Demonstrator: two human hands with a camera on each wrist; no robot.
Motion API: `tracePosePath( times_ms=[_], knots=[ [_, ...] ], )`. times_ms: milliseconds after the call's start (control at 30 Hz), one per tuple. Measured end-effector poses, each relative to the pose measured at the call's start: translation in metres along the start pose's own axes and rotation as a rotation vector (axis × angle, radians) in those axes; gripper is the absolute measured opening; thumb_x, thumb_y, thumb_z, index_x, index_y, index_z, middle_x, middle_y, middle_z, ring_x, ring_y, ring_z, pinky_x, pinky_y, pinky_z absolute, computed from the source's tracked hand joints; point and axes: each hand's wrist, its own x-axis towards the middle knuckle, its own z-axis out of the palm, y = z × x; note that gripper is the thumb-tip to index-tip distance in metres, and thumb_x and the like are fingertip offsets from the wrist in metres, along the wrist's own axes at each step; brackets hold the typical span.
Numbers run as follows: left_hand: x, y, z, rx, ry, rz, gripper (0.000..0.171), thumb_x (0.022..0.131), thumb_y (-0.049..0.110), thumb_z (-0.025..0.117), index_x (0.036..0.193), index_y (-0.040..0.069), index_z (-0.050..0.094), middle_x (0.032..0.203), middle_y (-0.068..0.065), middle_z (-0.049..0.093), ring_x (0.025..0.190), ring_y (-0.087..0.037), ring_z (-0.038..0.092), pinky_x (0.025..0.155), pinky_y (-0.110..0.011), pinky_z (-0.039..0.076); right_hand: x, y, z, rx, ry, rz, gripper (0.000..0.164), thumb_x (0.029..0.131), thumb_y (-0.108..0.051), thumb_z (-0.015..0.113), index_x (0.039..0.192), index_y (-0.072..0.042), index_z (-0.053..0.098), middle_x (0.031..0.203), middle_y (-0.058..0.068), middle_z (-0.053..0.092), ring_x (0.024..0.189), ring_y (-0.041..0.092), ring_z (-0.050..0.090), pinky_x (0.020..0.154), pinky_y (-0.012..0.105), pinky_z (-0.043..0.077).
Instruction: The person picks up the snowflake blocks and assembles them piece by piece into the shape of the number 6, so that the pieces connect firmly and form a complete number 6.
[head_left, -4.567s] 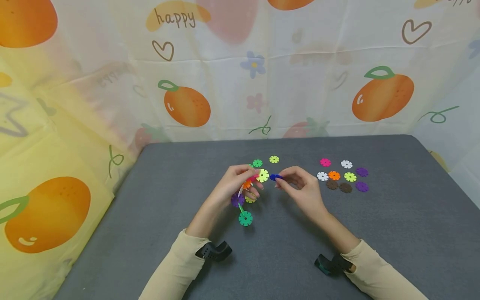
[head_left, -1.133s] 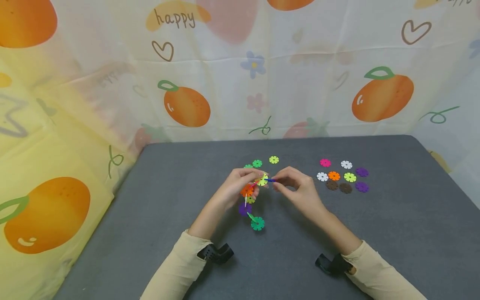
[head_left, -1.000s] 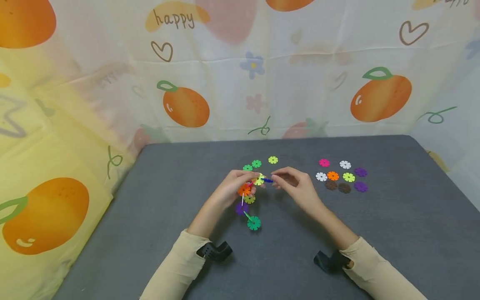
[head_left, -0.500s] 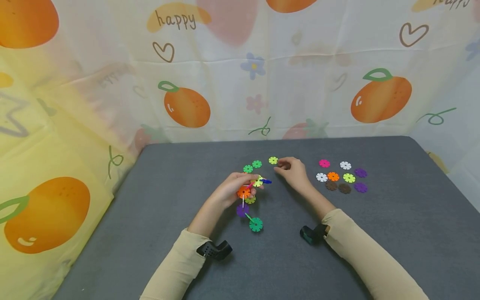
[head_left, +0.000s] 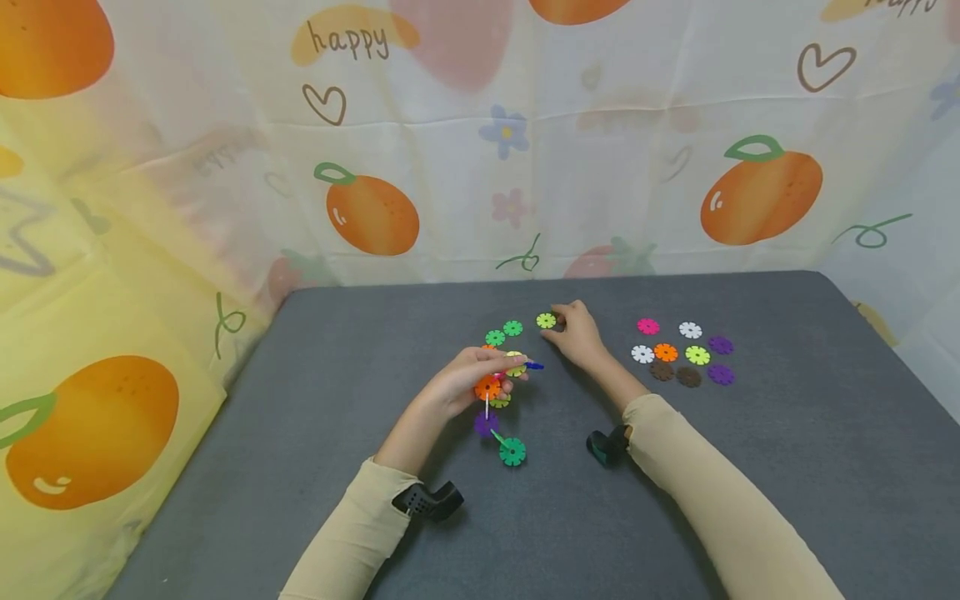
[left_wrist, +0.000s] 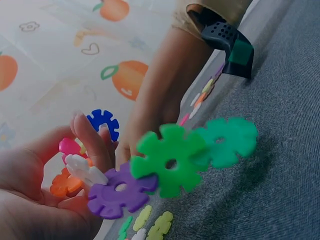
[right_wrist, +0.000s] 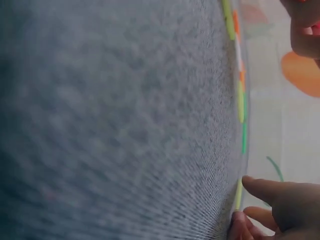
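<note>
My left hand (head_left: 468, 379) pinches a chain of interlocking notched plastic discs. In the head view its yellow-green disc shows at the fingertips, with the blue disc (head_left: 534, 366) joined edge-on at the right. From there hang a pink disc, an orange disc (head_left: 487, 387), a white disc (left_wrist: 86, 170), a purple disc (left_wrist: 121, 190), a green disc (left_wrist: 171, 162) and a teal-green disc (left_wrist: 230, 142) at the free end. At the back of the table, my right hand (head_left: 579, 333) has thumb and fingers around the edge of a loose yellow-green disc (head_left: 546, 321), flat on the table.
Two loose green discs (head_left: 513, 327) lie left of the right hand. More discs, partly hidden, lie behind and under the left hand. At the right is a group with pink, white, orange (head_left: 665, 352), yellow-green, brown and purple discs. A printed curtain hangs behind the grey table (head_left: 337, 350).
The blue disc has been joined to the chain in my left hand. My right hand has let go of it and moved back to the loose yellow-green disc. The left hand stays nearly still.
</note>
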Motion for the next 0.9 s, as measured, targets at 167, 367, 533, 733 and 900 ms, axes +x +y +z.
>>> tracePosePath(
  times_ms=[167, 367, 533, 733, 900],
  knots=[
    [-0.001, 0.000, -0.001, 0.004, -0.010, 0.003, 0.030, 0.094, 0.018, 0.065, 0.119, 0.000, 0.067, 0.091, -0.006, 0.071, 0.056, -0.010, 0.056, 0.060, -0.026, 0.055, 0.001, -0.004, 0.000, -0.021, -0.001, 0.020, 0.040, 0.091, -0.014, 0.068, 0.125, 0.006, 0.061, 0.104, 0.022, 0.052, 0.090, 0.029, 0.050, 0.080, 0.042, 0.045],
    [0.000, -0.001, -0.002, -0.004, -0.012, 0.003, 0.032, 0.094, 0.018, 0.065, 0.121, 0.000, 0.066, 0.094, -0.010, 0.070, 0.056, -0.011, 0.055, 0.060, -0.026, 0.055, -0.003, -0.006, -0.001, 0.027, 0.014, 0.061, 0.034, 0.090, -0.016, 0.071, 0.117, 0.003, 0.066, 0.106, 0.022, 0.053, 0.091, 0.029, 0.050, 0.079, 0.041, 0.045],
    [0.001, -0.002, -0.002, -0.006, -0.014, 0.007, 0.030, 0.094, 0.017, 0.065, 0.119, -0.001, 0.066, 0.093, -0.010, 0.070, 0.056, -0.011, 0.055, 0.059, -0.026, 0.054, -0.004, -0.006, -0.001, 0.034, 0.008, 0.060, 0.032, 0.088, -0.017, 0.073, 0.113, 0.002, 0.068, 0.105, 0.021, 0.052, 0.090, 0.029, 0.049, 0.078, 0.041, 0.044],
    [0.000, 0.000, -0.002, -0.003, -0.025, 0.005, 0.029, 0.094, 0.017, 0.066, 0.115, -0.003, 0.066, 0.088, -0.007, 0.069, 0.056, -0.011, 0.055, 0.059, -0.026, 0.054, -0.006, -0.004, -0.004, 0.145, 0.046, 0.089, 0.028, 0.081, -0.008, 0.078, 0.102, 0.006, 0.065, 0.096, 0.021, 0.062, 0.084, 0.027, 0.060, 0.074, 0.033, 0.051],
    [-0.002, 0.004, -0.004, -0.012, -0.032, -0.005, 0.039, 0.095, 0.020, 0.065, 0.122, -0.008, 0.061, 0.091, -0.008, 0.067, 0.056, -0.010, 0.053, 0.059, -0.025, 0.053, -0.017, -0.007, -0.011, 0.342, -0.012, 0.102, 0.020, 0.085, 0.000, 0.070, 0.101, 0.011, 0.064, 0.087, 0.026, 0.069, 0.058, 0.012, 0.063, 0.054, 0.023, 0.054]
  ],
)
